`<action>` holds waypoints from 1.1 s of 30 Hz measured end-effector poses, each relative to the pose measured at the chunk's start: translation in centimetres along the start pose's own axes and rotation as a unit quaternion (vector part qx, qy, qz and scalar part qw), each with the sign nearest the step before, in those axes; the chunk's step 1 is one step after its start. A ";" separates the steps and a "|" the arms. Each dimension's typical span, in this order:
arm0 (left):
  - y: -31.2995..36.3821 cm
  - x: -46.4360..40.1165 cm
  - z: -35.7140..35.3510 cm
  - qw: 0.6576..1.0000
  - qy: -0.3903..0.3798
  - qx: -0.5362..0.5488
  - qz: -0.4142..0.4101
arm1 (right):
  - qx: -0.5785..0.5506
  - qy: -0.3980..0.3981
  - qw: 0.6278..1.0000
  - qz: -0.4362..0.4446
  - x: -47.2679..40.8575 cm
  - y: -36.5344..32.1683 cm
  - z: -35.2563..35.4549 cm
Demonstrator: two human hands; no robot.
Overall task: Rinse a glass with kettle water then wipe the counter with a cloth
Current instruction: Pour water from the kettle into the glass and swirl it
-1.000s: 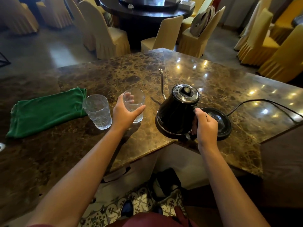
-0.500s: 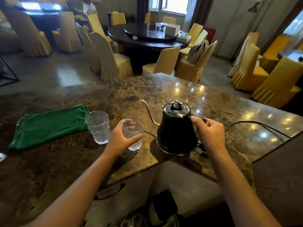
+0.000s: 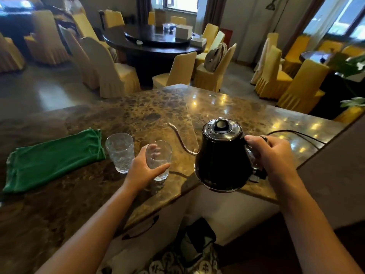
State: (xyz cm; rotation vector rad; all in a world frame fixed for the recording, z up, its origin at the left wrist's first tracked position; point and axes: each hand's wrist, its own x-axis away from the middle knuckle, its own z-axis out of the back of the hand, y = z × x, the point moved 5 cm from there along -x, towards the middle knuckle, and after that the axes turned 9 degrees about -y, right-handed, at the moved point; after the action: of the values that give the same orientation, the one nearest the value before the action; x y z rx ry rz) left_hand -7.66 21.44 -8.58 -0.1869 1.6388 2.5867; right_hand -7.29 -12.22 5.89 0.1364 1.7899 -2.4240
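Marble counter (image 3: 227, 107) is carrying everything. Green cloth (image 3: 53, 159) is lying far left. Right hand (image 3: 270, 153) is gripping the black kettle (image 3: 223, 157) by its handle; left hand (image 3: 144, 169) is wrapping the smooth glass (image 3: 159, 159), beside a patterned glass (image 3: 120, 151). Tipping too quickly risks the thin spout (image 3: 181, 137) overshooting and splashing the holding fingers (image 3: 156, 150).

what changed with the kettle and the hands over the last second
The right hand has carried the black kettle off its base, leftward toward the smooth glass; its bottom now overhangs the counter edge. The left hand still holds that glass. The patterned glass and green cloth stayed put.
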 end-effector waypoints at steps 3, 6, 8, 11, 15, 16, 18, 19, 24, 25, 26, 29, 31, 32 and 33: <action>-0.2 0.0 0.1 1.000 -0.004 -0.007 0.005 | 0.019 -0.006 1.000 0.014 0.3 -0.4 0.7; -0.4 0.1 0.3 1.000 -0.005 -0.026 0.016 | 0.032 -0.018 0.999 0.028 0.4 -0.5 1.3; -0.2 0.2 0.3 0.999 -0.004 -0.039 0.022 | 0.042 -0.026 0.998 0.029 0.4 -0.5 1.7; 0.0 0.4 0.0 0.998 -0.002 -0.048 0.030 | 0.062 -0.043 0.997 0.028 0.0 -0.7 1.6; 0.2 0.4 -0.2 0.998 0.009 -0.053 0.029 | 0.082 -0.051 0.995 0.034 -0.4 -1.2 1.7; 0.3 0.3 -0.3 0.998 0.010 -0.054 0.029 | 0.091 -0.052 0.994 0.036 -0.4 -1.3 1.7; 0.3 0.2 -0.3 0.998 0.011 -0.057 0.031 | 0.112 -0.056 0.991 0.038 -0.4 -1.4 1.8; 0.4 0.2 -0.3 0.998 0.010 -0.058 0.032 | 0.118 -0.057 0.991 0.037 -0.4 -1.4 1.9; 0.3 0.3 -0.5 0.997 0.005 -0.061 0.042 | 0.126 -0.083 0.988 0.031 -0.4 -1.7 1.6; 0.3 0.3 -0.4 0.997 0.003 -0.062 0.044 | 0.126 -0.085 0.988 0.033 -0.4 -1.8 1.6; 0.3 0.4 -0.4 0.997 0.001 -0.062 0.046 | 0.129 -0.084 0.988 0.035 -0.6 -1.9 1.6; 0.1 0.4 -0.2 0.997 -0.002 -0.058 0.050 | 0.153 -0.095 0.983 0.041 -0.9 -2.3 1.5; 0.2 0.4 -0.3 0.997 0.000 -0.058 0.047 | 0.169 -0.109 0.978 0.048 -1.1 -2.8 1.3; 0.3 0.4 -0.4 0.997 0.001 -0.057 0.045 | 0.175 -0.114 0.976 0.054 -1.1 -3.1 1.2; 0.3 0.4 -0.4 0.997 0.002 -0.055 0.045 | 0.180 -0.119 0.974 0.061 -1.2 -3.4 1.1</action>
State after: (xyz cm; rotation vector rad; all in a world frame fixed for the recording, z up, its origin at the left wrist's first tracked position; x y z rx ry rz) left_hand -8.05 20.96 -8.51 -0.1290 1.5404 2.7482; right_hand -6.59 -12.28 9.60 -0.0111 1.1985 -2.5253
